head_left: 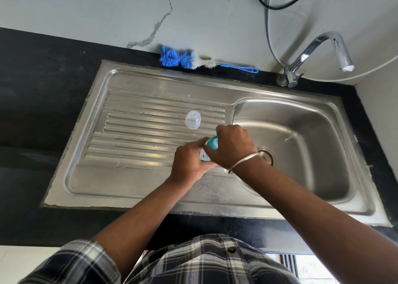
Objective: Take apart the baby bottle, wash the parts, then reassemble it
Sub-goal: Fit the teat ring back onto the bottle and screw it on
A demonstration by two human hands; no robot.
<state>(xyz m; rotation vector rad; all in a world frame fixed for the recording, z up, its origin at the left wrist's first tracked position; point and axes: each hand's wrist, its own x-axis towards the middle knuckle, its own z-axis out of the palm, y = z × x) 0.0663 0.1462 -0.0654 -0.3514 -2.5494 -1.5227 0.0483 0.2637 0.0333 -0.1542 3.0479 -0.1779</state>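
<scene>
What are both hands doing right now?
Left hand: grips the clear plastic baby bottle.
Right hand: grips the bottle's teal screw ring.

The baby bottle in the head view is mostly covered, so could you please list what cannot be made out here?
- Baby bottle, head view: the left hand covers its body, so any contents are hidden.
- Teal collar: the right hand hides the nipple and whether the collar is loosened.
- Tap: no water stream is discernible.
- Clear cap on the drainboard: contents too faint to tell.
</scene>
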